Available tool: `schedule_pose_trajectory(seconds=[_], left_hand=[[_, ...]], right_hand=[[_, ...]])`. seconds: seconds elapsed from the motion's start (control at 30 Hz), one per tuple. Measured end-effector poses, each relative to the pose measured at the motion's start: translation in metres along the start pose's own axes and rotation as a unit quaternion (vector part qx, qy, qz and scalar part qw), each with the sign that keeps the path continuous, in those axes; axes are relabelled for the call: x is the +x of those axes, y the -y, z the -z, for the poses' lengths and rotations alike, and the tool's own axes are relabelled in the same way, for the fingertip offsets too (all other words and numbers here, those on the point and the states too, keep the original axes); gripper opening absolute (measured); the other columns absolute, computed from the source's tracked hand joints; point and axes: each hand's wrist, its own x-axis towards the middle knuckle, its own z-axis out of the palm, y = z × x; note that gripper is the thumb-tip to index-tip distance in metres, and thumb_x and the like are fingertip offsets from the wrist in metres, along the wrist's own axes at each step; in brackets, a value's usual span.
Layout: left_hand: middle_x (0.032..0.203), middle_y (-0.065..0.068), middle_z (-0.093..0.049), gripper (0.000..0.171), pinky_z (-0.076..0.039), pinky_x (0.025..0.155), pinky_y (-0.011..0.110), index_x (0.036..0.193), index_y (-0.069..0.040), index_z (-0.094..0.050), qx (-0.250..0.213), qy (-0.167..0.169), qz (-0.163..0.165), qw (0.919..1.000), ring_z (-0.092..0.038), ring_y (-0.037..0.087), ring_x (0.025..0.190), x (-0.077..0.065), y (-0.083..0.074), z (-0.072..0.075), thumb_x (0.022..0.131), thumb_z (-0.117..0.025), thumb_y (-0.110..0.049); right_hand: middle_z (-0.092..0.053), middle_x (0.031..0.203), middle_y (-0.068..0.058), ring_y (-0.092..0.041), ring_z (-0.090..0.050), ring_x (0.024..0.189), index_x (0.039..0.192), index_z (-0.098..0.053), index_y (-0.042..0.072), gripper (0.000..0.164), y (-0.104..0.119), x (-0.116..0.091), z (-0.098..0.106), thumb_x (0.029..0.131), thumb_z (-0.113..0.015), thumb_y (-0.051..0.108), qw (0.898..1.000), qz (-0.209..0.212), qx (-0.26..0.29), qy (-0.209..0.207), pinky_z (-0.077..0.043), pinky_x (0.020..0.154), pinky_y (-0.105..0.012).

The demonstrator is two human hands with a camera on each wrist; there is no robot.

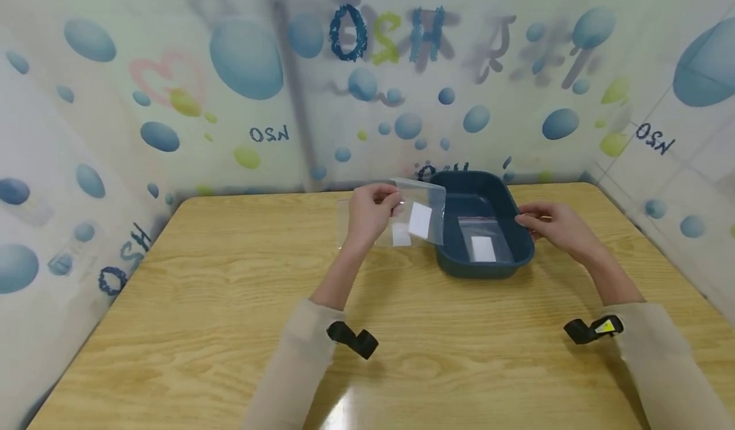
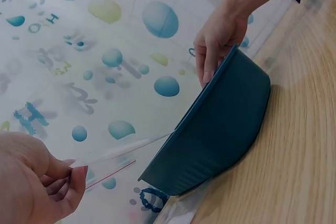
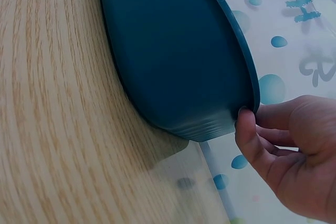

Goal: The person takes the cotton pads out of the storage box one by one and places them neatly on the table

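My left hand (image 1: 370, 214) pinches a clear zip bag (image 1: 432, 195) by its edge, with a white paper piece (image 1: 420, 220) showing through it. In the left wrist view this zip bag (image 2: 118, 153) stretches from the fingertips toward the rim of a dark blue plastic basin (image 2: 220, 124), and a red zip line shows. Thumb and fingers of my right hand (image 1: 554, 226) grip the rim at the basin's right side; the right wrist view shows the thumb against the outer wall. Inside the basin (image 1: 519, 265) lies another zip bag (image 1: 498, 233) with a white piece.
A further clear bag (image 1: 344, 222) lies flat on the wooden table (image 1: 241, 277), partly hidden behind my left hand. Directly behind the table's far edge hangs a patterned cloth wall (image 1: 230, 136) with blue bubbles. Side walls close in at left and right.
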Motion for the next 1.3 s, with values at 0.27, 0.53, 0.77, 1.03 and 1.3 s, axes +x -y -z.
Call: schedule_pose_trajectory(seconds=[0.27, 0.53, 0.77, 1.03, 1.3], left_hand=[[0.092, 0.016, -0.073, 0.013, -0.056, 0.066, 0.021, 0.101, 0.006, -0.073, 0.002, -0.01, 0.004, 0.9999, -0.067, 0.011, 0.07, 0.003, 0.002, 0.011, 0.096, -0.069, -0.005], [0.091, 0.018, -0.073, 0.013, -0.055, 0.065, 0.019, 0.101, 0.009, -0.072, -0.013, -0.01, -0.001, 0.9999, -0.066, 0.01, 0.07, 0.008, 0.003, 0.024, 0.097, -0.067, -0.002], [0.091, 0.018, -0.071, 0.014, -0.056, 0.067, 0.019, 0.102, 0.012, -0.069, -0.043, 0.003, 0.01, 0.999, -0.065, 0.01, 0.07, 0.009, 0.002, 0.032, 0.097, -0.066, 0.0], [0.092, 0.017, -0.068, 0.015, -0.056, 0.068, 0.019, 0.104, 0.013, -0.067, -0.052, 0.005, 0.018, 0.9985, -0.065, 0.012, 0.074, 0.013, 0.003, 0.04, 0.097, -0.065, 0.0], [0.094, 0.016, -0.067, 0.016, -0.054, 0.068, 0.018, 0.107, 0.012, -0.067, -0.036, -0.001, 0.025, 0.999, -0.063, 0.01, 0.074, 0.015, 0.005, 0.052, 0.098, -0.064, -0.001]], right_hand=[[-0.06, 0.118, -0.028, -0.007, -0.063, 0.081, 0.135, -0.051, -0.015, 0.049, 0.001, 0.001, 0.0, 0.106, -0.055, 0.024, 1.0, -0.001, 0.007, 0.005, -0.058, 0.074, -0.031], [-0.061, 0.116, -0.025, -0.008, -0.062, 0.081, 0.136, -0.051, -0.014, 0.05, 0.003, 0.003, 0.001, 0.106, -0.055, 0.026, 1.0, -0.005, 0.005, 0.004, -0.057, 0.074, -0.03], [-0.061, 0.116, -0.026, -0.008, -0.063, 0.08, 0.136, -0.051, -0.014, 0.05, 0.001, 0.005, 0.0, 0.106, -0.055, 0.025, 1.0, -0.008, 0.004, 0.004, -0.058, 0.073, -0.031], [-0.061, 0.118, -0.026, -0.008, -0.063, 0.081, 0.137, -0.051, -0.013, 0.05, 0.0, 0.005, 0.002, 0.106, -0.055, 0.026, 1.0, -0.007, 0.005, 0.005, -0.057, 0.073, -0.03], [-0.06, 0.118, -0.026, -0.007, -0.062, 0.082, 0.137, -0.05, -0.013, 0.05, 0.0, 0.004, 0.002, 0.106, -0.054, 0.026, 1.0, -0.012, 0.007, 0.01, -0.057, 0.074, -0.03]])
